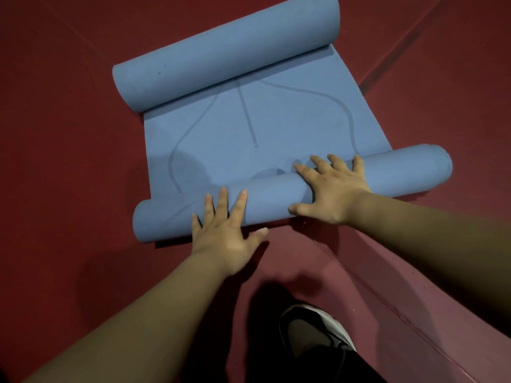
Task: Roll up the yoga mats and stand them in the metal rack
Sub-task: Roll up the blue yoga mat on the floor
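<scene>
On the blue mat (262, 134), the far roll (221, 59) loses its right end at the top edge of view. Tiny dots (161, 69) on it I cannot identify. The printed lines (246, 114) disappear under both rolls. A dark trouser leg (318, 366) covers half of the shoe (312, 330).

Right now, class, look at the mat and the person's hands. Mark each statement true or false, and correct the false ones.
1. The left hand and the right hand both lie on the near roll. True.
2. The mat is rolled at one end only. False: a far roll lies at the other end, with a flat stretch between the two.
3. The mat is green. False: it is blue.
4. The floor under the mat is red. True.
5. A shoe shows between the arms, near the bottom edge. True.
</scene>
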{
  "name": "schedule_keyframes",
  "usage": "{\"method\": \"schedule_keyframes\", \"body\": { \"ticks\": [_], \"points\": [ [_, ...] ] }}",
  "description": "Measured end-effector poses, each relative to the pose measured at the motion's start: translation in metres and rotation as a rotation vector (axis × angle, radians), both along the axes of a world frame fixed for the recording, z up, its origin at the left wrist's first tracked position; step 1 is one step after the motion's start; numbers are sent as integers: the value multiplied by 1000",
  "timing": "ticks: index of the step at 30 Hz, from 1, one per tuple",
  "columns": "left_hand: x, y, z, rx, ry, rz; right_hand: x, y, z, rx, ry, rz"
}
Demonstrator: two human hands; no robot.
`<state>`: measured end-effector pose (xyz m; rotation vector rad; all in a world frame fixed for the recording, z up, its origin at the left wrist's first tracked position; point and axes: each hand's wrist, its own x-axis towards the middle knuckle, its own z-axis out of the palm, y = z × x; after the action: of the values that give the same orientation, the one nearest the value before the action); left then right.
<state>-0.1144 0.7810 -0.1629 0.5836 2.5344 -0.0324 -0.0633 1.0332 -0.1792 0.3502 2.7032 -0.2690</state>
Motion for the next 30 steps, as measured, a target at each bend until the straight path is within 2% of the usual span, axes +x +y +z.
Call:
{"method": "schedule_keyframes", "body": {
  "ticks": [6,9,18,30],
  "points": [
    [-7,-1,7,7,-62,-3,32,-15,0,21,108,110],
    [-1,-2,5,-2,-41,-18,41,-19,-9,69,98,150],
    [-26,14,12,-44,-84,3,14,-5,-11,76,90,148],
    [-40,20,9,-53,-4,-18,-14,21,-15,203,182,370]
  ]
}}
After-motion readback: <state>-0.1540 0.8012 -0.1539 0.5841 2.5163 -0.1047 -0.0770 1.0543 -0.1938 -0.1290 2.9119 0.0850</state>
